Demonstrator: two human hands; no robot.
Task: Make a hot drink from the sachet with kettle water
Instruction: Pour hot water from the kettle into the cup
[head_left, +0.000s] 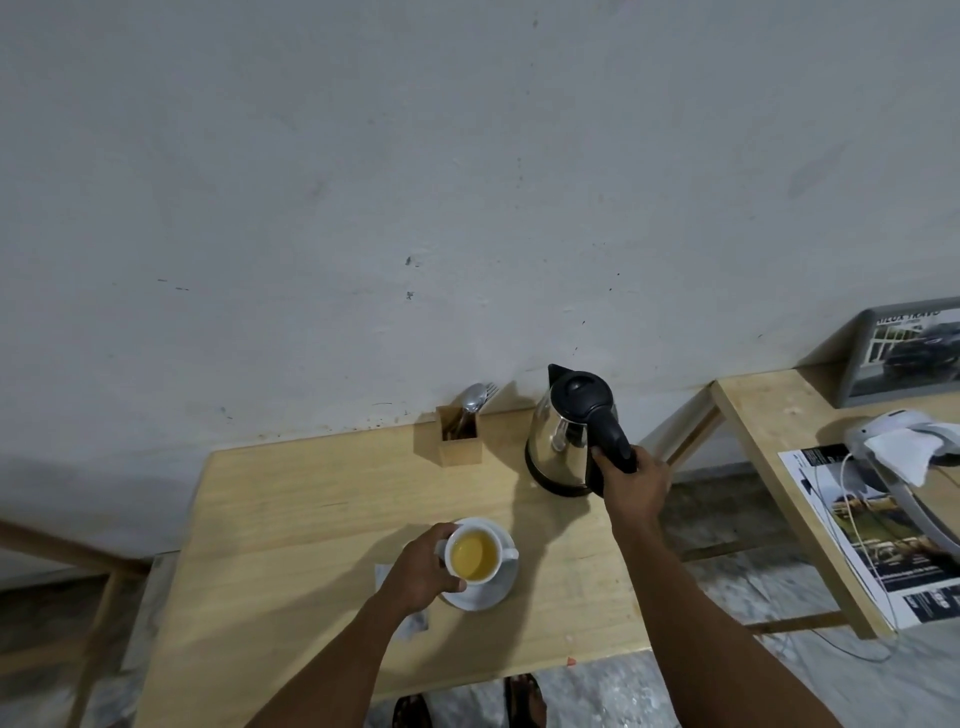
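Standing against a pale scuffed wall (363, 182), bearing everything: wooden table (311, 493). Sitting upright at its back right: steel kettle (558, 436) with black lid and spout, no brand readable. Gripping its black handle, fist clenched: right hand (636, 480). Curling around the cup's left side, grasping it: left hand (415, 569). Resting on a white saucer (480, 595) near the table's front: white cup (475, 553), holding pale yellow liquid. Peeking out under the left wrist: torn sachet (414, 623), printing too blurred to read.
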